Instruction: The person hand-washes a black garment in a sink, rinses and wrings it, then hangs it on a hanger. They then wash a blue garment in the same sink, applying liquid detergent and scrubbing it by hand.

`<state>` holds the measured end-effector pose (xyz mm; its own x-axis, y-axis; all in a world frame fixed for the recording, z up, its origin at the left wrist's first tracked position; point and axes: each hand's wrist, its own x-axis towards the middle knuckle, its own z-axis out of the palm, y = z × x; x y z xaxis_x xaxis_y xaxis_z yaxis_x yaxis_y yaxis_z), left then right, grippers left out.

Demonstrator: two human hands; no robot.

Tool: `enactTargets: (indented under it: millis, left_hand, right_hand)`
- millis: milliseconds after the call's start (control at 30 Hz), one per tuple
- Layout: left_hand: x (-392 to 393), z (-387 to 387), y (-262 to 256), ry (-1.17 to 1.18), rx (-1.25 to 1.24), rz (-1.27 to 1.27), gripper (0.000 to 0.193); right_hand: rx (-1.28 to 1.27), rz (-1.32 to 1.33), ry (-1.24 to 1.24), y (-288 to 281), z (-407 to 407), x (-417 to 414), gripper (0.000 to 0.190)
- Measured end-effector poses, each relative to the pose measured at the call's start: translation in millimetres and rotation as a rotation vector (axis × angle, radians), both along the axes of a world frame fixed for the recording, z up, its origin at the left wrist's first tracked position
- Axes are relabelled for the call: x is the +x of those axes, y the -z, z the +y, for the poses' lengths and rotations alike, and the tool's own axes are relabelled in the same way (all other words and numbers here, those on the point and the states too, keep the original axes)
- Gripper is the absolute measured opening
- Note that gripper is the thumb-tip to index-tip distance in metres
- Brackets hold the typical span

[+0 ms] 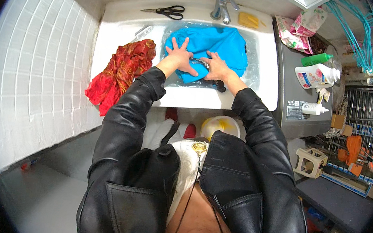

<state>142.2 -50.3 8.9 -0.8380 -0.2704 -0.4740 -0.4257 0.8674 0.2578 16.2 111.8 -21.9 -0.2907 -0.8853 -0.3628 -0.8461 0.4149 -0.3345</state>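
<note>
Wet blue cloth (214, 44), perhaps a garment, lies bunched in the water of a white sink (264, 87). A black strip with pale markings (197, 61) runs across it between my hands, and a dark end of it hangs near the sink's front. My left hand (179, 56) rests on the cloth with its fingers spread. On the right side of the strip, my right hand (216, 66) presses down, fingers apart, its thumb towards the other hand. Neither hand visibly grips a fold. The underside of the cloth is hidden.
Red patterned fabric (127, 62) drapes over the sink's left front edge. Black-handled scissors (170, 11), a chrome faucet (222, 6) and a yellow sponge (248, 20) are along the back. Bottles, including a white jug (313, 76), lie on the grey surface at right. A bucket (221, 125) stands below.
</note>
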Motion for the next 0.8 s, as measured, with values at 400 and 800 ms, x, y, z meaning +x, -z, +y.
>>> enactTargets:
  millis: [400, 800]
  left_hand:
    - [-43.8, -39.0, 33.8, 0.135, 0.163, -0.317, 0.117]
    - [-54.9, -39.4, 44.1, 0.109, 0.165, -0.333, 0.128]
  right_hand:
    - [-0.014, -0.072, -0.041, 26.4, -13.1, -13.0, 0.094]
    - [0.186, -0.092, -0.043, 26.7, -27.4, -19.0, 0.095]
